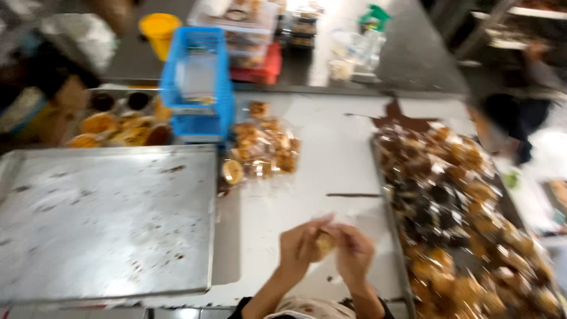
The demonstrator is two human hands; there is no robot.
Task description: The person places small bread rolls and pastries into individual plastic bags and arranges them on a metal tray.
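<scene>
My left hand [300, 247] and my right hand [353, 254] meet low over the white table [331, 153], both closed around one small golden pastry [323, 244] in clear wrap. The picture is blurred, so the grip's detail is unclear. To the right lies a long tray [392, 224] heaped with several wrapped pastries [460, 201], golden and dark. A small pile of wrapped pastries [263, 147] lies further back on the table.
A large bare metal tray [106, 218] fills the left. Behind it stand a blue plastic basket [198, 82], a tray of pastries [118, 124], a yellow bucket [158, 29] and stacked containers [254, 41]. Another person [508, 118] bends at the far right.
</scene>
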